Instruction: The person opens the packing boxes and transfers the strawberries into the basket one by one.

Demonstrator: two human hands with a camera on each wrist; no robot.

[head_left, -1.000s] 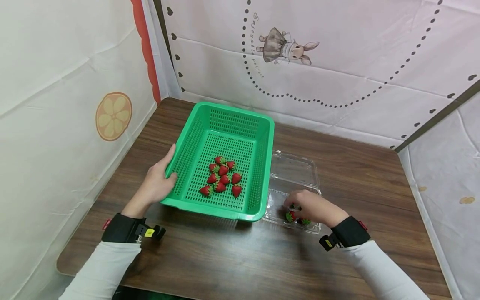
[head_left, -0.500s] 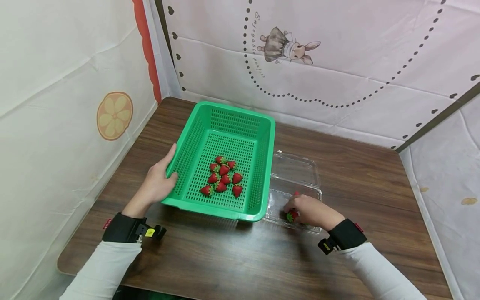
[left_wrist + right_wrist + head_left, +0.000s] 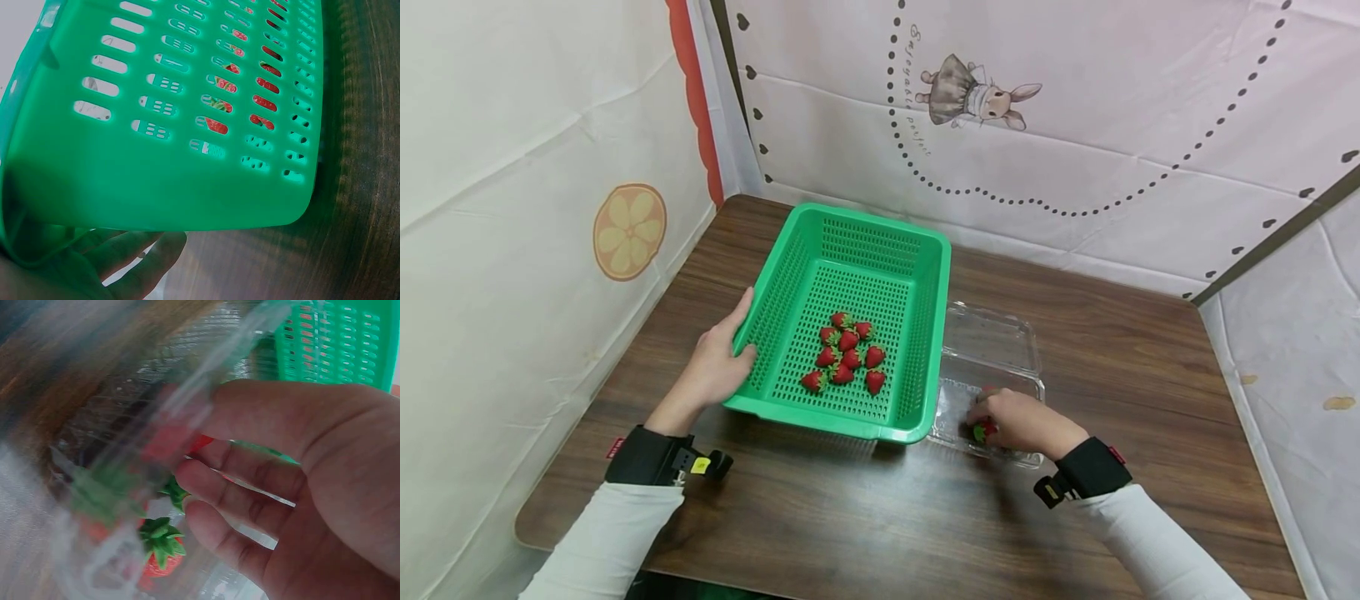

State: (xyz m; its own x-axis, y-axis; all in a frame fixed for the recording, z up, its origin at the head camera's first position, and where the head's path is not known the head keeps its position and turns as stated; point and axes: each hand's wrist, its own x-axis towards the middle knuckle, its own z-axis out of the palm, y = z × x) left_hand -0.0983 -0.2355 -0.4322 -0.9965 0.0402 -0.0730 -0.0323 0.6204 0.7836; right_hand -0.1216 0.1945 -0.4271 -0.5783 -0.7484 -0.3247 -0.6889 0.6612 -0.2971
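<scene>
A strawberry (image 3: 983, 430) is pinched by the curled fingers of the right hand (image 3: 1022, 422) inside the clear clamshell box (image 3: 992, 350), just right of the green basket (image 3: 850, 242). The basket's left wall is braced by the flat left hand (image 3: 711, 371), apparently for steadiness; nine berries lie inside. Since the earlier frame, the right hand has closed lower over the fruit.
</scene>
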